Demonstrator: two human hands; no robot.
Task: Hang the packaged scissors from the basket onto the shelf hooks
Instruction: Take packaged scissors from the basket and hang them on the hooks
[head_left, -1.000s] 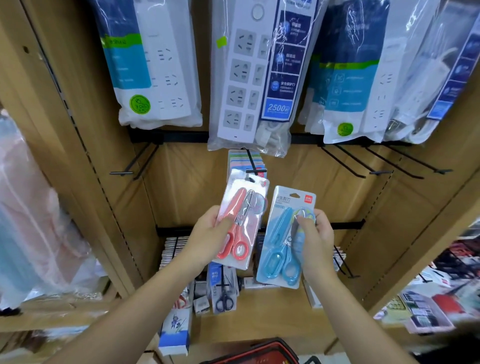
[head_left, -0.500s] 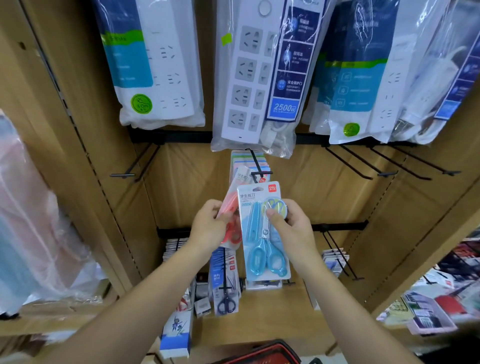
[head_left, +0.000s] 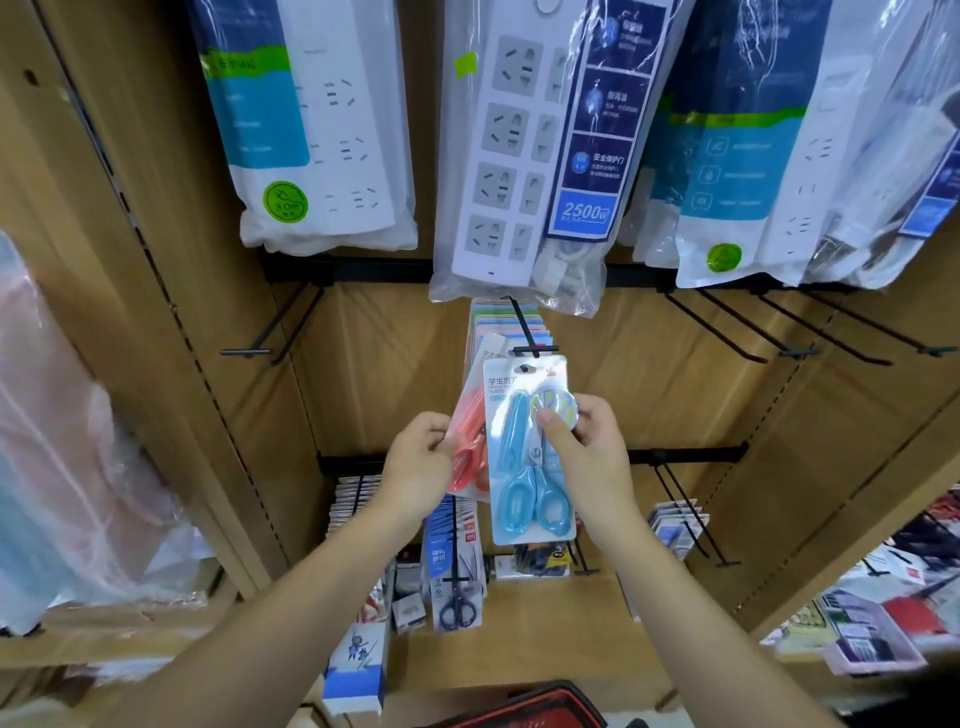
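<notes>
Blue scissors pack (head_left: 519, 483) in right hand (head_left: 597, 457)

The red scissors pack (head_left: 469, 434) lies mostly behind the blue scissors pack (head_left: 519, 467); the basket (head_left: 519, 701) is cut off by the bottom edge.

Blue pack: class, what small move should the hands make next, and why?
Probably lift the blue pack a little and push its hole onto the hook. The right hand pinches it with the hole just below the hook tip; the left hand holds the red pack beside it.
</notes>
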